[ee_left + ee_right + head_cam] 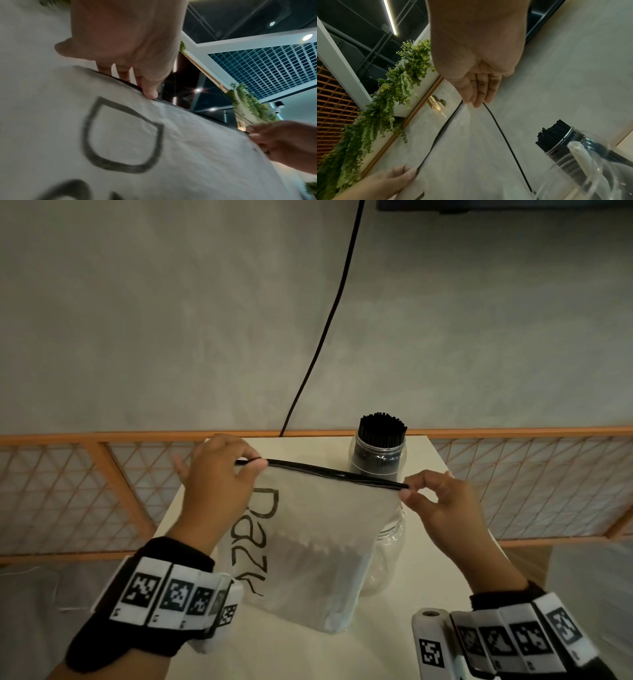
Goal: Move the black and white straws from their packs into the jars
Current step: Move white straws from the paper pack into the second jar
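A frosted white pack (308,542) with a black zip strip (335,474) along its top stands upright on the small table (394,642); white straws show faintly through its lower half. My left hand (239,467) pinches the strip's left end, and my right hand (411,491) pinches its right end. In the left wrist view the left fingertips (150,93) sit on the strip above the pack's black lettering (120,135). A clear jar (376,453) full of black straws (382,428) stands behind the pack. An empty clear jar (387,549) stands partly hidden behind the pack's right side.
The table is narrow, with an orange lattice rail (102,494) behind and to both sides. A black cable (325,330) hangs down the grey wall to the table's back edge. Bare tabletop lies in front of the pack.
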### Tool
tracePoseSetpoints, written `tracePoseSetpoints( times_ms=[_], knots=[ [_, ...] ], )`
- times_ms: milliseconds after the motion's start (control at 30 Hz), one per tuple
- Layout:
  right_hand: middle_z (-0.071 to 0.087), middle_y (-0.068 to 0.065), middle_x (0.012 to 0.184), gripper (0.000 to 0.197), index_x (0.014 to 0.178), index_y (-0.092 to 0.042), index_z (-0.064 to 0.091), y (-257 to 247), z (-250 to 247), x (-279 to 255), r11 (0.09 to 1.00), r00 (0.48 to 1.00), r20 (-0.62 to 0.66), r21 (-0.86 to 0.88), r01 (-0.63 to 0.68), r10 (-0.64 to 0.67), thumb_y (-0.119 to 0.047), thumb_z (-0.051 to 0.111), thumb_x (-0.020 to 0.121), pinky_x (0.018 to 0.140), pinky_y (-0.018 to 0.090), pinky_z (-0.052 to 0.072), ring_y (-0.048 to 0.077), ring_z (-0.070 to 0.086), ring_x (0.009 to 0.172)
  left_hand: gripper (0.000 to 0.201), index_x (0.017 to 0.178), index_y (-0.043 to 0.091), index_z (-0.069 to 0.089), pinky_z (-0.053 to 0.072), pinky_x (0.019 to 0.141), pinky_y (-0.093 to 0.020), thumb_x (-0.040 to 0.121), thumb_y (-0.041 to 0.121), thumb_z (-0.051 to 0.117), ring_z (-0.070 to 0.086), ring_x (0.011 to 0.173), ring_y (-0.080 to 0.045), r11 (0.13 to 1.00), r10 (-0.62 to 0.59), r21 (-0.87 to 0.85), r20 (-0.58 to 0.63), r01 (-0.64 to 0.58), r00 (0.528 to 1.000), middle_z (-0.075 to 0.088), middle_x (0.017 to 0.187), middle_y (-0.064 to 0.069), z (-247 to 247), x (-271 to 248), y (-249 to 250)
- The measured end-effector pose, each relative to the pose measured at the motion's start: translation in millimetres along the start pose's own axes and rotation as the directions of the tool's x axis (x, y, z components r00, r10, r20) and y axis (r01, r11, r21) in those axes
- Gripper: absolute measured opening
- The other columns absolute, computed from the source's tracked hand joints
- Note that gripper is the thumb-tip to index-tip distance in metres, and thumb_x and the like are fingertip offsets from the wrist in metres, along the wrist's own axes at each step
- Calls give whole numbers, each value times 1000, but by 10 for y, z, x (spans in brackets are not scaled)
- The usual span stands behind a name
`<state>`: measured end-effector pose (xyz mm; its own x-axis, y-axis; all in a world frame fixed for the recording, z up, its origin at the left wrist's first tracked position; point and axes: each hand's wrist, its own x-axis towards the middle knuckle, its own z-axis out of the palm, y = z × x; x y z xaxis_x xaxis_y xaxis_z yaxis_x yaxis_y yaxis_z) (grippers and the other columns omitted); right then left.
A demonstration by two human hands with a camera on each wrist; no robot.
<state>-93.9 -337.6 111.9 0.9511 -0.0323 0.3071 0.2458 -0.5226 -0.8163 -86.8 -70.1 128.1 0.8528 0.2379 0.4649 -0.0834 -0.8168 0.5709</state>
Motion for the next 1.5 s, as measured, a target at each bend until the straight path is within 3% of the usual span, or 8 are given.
tracePoseSetpoints(
  times_ms=[233,533,967,1067,1167,1267,1400,1500],
  knots=[
    [64,-3,86,27,63,-23,56,70,-49,70,999,999,-20,-17,34,-35,-6,63,83,113,32,19,19,57,98,8,75,27,63,37,102,-50,80,23,68,49,111,-26,996,-71,-64,-109,64,992,45,104,8,-181,122,-332],
    [61,-1,75,22,69,-19,57,116,-225,188,999,994,-109,35,-15,19,-8,56,87,60,24,36,15,50,66,7,87,12,62,38,62,-25,89,17,57,55,77,-17,987,-101,-143,-183,75,978,63,84,-2,-400,109,-418],
    [42,-1,131,36,126,-22,54,-278,533,341,964,933,337,-180,195,-126,-33,50,92,96,23,29,13,39,119,32,82,32,58,48,75,-7,87,0,55,62,75,5,893,41,-449,-2,-38,999,64,87,8,-361,10,-288],
    [52,8,120,33,111,-18,63,-253,643,421,956,936,350,-255,143,-46,-38,43,95,99,36,36,23,44,117,35,86,31,59,49,77,-6,87,-4,54,63,77,7,875,73,-481,21,-53,997,64,90,9,-426,-18,-321],
    [55,11,76,51,59,-12,50,-236,684,473,950,946,313,-313,23,81,-43,35,96,79,35,39,32,54,85,24,82,37,65,47,75,-5,83,13,62,61,79,6,871,92,-488,32,-65,995,67,82,15,-485,-47,-356],
    [56,14,77,49,62,-8,49,-212,691,502,908,927,282,-402,-119,247,-44,40,94,69,31,40,31,55,79,17,72,33,69,44,72,-7,71,43,55,58,76,0,888,74,-458,52,-42,996,69,77,10,-498,-53,-386],
    [54,9,76,26,76,-9,56,-248,694,444,862,867,379,-496,-105,324,-31,49,89,53,23,37,23,50,71,25,60,9,67,35,60,-5,82,23,67,51,66,-4,955,85,-292,79,-59,993,54,63,-1,-452,-66,-368],
    [60,8,67,27,63,-8,61,-284,697,305,873,926,325,-488,-10,192,-26,57,83,49,23,35,18,53,60,32,50,14,59,33,56,-9,79,21,70,48,59,-8,987,79,-147,46,-72,996,47,59,4,-397,-101,-316]
  ],
)
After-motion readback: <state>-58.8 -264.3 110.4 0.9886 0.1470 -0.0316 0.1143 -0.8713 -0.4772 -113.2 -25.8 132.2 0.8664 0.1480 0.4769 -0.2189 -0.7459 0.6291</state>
